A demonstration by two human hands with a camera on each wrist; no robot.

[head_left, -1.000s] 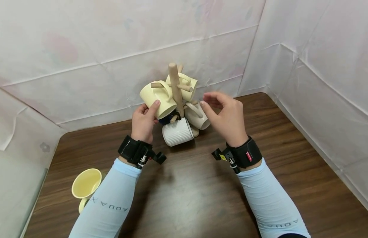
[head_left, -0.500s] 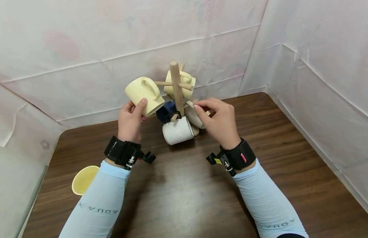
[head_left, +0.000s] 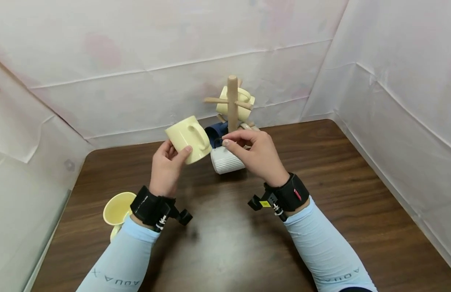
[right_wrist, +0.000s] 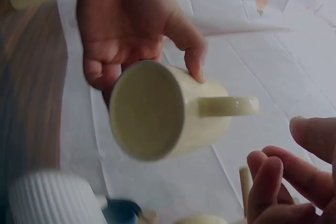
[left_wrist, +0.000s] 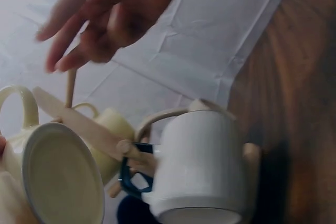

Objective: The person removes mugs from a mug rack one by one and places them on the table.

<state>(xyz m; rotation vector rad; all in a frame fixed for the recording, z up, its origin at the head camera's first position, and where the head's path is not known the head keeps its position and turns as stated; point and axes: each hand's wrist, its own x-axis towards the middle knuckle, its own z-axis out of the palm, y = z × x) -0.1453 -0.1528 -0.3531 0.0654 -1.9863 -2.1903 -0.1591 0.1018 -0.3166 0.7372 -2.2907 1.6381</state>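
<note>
Pinching a mug (head_left: 183,136) mid-air beside the rack (head_left: 232,103) with the left hand (head_left: 167,167), holding the right hand (head_left: 259,156) loose and empty, probably dealing with stiff, slick, chippable ceramic, so maybe wanting the handle (head_left: 202,134).

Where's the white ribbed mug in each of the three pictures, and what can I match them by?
Head: white ribbed mug just below the middle, partly behind the right hand.
Left wrist: white ribbed mug, bottom, right of centre.
Right wrist: white ribbed mug, bottom left corner, cut off.
Shared landmark: the yellow mug held in the left hand, visible in all three views.
</note>
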